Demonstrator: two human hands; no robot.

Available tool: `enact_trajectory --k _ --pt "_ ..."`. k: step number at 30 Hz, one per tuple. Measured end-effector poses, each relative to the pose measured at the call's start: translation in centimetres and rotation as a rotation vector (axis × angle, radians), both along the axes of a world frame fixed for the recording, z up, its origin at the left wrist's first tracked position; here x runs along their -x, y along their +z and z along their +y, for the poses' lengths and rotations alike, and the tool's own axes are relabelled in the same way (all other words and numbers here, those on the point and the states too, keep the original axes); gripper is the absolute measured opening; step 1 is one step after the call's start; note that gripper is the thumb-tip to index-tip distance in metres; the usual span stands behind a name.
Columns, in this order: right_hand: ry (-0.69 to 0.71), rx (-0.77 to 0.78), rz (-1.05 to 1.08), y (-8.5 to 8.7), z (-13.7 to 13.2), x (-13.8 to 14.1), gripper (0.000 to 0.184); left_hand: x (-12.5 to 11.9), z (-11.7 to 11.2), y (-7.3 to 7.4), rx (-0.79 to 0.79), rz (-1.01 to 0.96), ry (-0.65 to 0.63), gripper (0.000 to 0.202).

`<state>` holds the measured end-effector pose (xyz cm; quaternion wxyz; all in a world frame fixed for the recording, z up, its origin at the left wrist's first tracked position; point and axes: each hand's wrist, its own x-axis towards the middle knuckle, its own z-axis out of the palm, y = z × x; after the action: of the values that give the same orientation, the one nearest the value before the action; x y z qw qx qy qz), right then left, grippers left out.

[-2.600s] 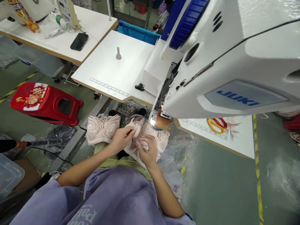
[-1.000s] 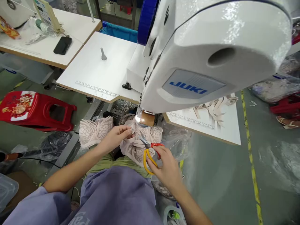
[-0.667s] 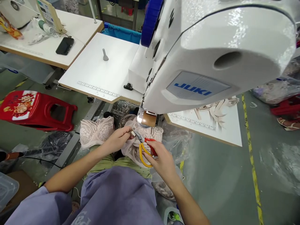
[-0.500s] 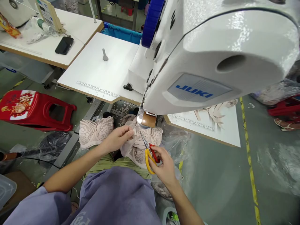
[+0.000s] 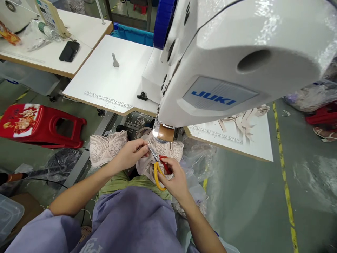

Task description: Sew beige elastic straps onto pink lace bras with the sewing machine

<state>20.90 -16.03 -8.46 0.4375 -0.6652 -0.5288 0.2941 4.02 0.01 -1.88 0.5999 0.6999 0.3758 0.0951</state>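
My right hand (image 5: 176, 175) grips scissors (image 5: 159, 168) with one red and one yellow handle, fingers in the loops. Their blade tips reach the fingertips of my left hand (image 5: 134, 153), which is closed in a pinch on the edge of a pale pink lace bra (image 5: 171, 150). That bra lies over my lap, under the needle end of a white sewing machine (image 5: 223, 70). Left of it rests a stack of similar lace bras (image 5: 106, 147). Exactly which bit of the bra sits between the blades is too small to tell.
Beige fabric strips (image 5: 243, 123) lie on the right table wing. The left table (image 5: 116, 84) carries a grey peg (image 5: 115, 61); beyond it is a black phone (image 5: 69, 51). A red stool (image 5: 42, 124) stands at left. Plastic bags (image 5: 197, 158) hang below the machine.
My right hand has moved the scissors left and slightly up, bringing the blades to my left fingertips. My left hand has shifted slightly and keeps its pinch. The view has moved a little.
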Motion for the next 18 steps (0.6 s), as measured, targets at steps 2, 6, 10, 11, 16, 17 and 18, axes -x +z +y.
enact_trajectory --k 2,6,10,11,16,17,18 --pt "-0.010 0.005 0.047 0.0 0.1 -0.1 0.040 0.0 0.1 -0.1 -0.014 0.002 0.018 0.028" --pt "-0.030 0.070 0.066 0.0 -0.2 -0.5 0.034 -0.1 0.1 -0.7 -0.025 -0.012 0.042 0.032" --pt "-0.049 0.120 0.057 -0.3 -1.5 -1.4 0.031 -0.2 0.3 -1.2 -0.009 -0.106 0.116 0.028" --pt "-0.059 0.122 0.036 -0.4 -1.9 -1.9 0.031 -0.1 0.3 -1.3 -0.011 -0.137 0.139 0.026" --pt "-0.085 0.197 -0.199 -0.3 -2.9 -7.5 0.033 0.7 0.6 -1.6 -0.228 -0.087 0.176 0.022" --pt "-0.122 0.213 -0.260 -0.2 -2.4 -9.2 0.034 0.9 0.7 -1.6 -0.304 -0.031 0.165 0.022" --pt "-0.190 0.235 -0.326 -0.1 -1.6 -11.2 0.036 1.1 0.8 -1.4 -0.374 0.024 0.140 0.022"
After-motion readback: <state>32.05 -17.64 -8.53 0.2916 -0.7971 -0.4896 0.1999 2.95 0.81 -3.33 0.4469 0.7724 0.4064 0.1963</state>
